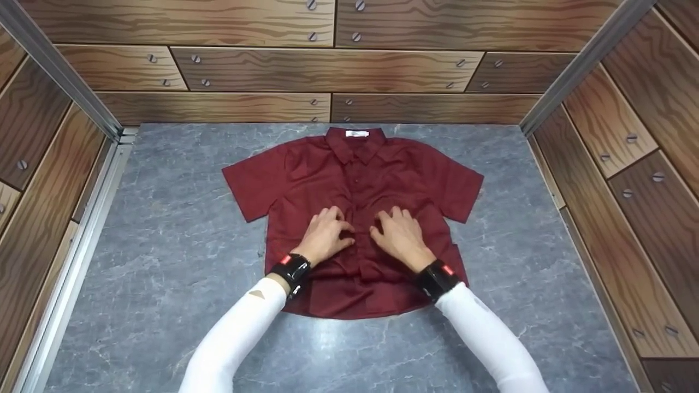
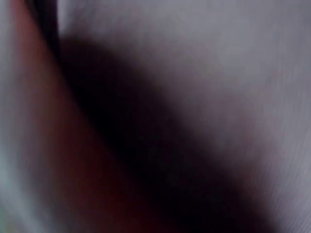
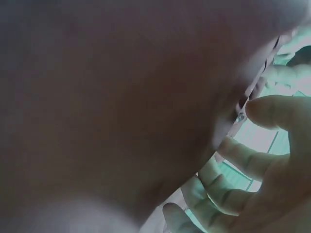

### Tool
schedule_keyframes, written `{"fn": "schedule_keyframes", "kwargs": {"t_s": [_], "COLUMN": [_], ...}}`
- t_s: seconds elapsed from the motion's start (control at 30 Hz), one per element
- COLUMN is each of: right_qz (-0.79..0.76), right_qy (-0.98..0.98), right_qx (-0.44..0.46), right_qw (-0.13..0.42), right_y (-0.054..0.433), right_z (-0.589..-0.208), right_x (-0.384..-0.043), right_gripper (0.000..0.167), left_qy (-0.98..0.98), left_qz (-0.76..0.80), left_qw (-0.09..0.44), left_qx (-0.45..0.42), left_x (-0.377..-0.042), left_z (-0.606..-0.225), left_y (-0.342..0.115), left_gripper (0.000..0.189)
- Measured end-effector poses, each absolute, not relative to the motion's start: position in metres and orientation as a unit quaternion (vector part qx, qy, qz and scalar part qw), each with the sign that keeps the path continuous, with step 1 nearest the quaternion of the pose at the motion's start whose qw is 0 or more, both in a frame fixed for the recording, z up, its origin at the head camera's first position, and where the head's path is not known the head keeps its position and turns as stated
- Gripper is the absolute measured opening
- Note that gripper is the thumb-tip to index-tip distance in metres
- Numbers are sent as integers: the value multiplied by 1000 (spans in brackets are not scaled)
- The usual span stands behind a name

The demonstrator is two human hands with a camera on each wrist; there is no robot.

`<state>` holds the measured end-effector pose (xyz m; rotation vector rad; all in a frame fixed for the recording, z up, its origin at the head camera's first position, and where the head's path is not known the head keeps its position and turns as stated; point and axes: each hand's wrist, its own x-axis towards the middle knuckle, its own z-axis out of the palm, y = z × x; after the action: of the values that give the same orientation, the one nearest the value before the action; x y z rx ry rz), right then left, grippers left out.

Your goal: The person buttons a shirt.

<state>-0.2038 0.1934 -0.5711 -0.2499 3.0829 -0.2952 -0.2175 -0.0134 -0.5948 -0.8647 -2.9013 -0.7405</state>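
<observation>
A dark red short-sleeved button shirt (image 1: 306, 180) lies front side up, its collar (image 1: 368, 146) pointing away from me and both sleeves spread outward. On the left half of its front rests my left hand (image 1: 325, 232), fingers apart and slightly bent. My right hand (image 1: 401, 234) touches the other half, across the button placket. In the right wrist view its fingers (image 3: 243, 160) meet the cloth with loosely bent tips. Dark, blurred fabric (image 2: 218, 73) fills most of the left wrist view. Small creases run across the shirt between the hands.
The grey marbled tabletop (image 1: 180, 262) surrounds the shirt. Wood-patterned walls (image 1: 246, 71) stand at the back and both sides, with metal rails (image 1: 82, 240) along their corners and the left edge. Black bands (image 1: 292, 270) and white sleeves (image 1: 235, 333) cover the wrists and forearms.
</observation>
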Motion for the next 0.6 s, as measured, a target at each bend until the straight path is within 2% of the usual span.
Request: {"fn": "schedule_keyframes", "kwargs": {"t_s": [0.33,0.6], "right_qz": [-97,-103], "right_qy": [990,989], "right_qx": [-105,-105], "right_qw": [20,23], "right_y": [188,190], "right_z": [-576,-577], "right_x": [-196,-197], "right_gripper": [28,25], "left_qy": [-939,-940], "left_qz": [-212,-198], "left_qw": [45,56], "left_qx": [-266,-273], "left_x": [-213,-213], "left_z": [-595,-595], "left_y": [-6,-2], "left_gripper": [19,15]}}
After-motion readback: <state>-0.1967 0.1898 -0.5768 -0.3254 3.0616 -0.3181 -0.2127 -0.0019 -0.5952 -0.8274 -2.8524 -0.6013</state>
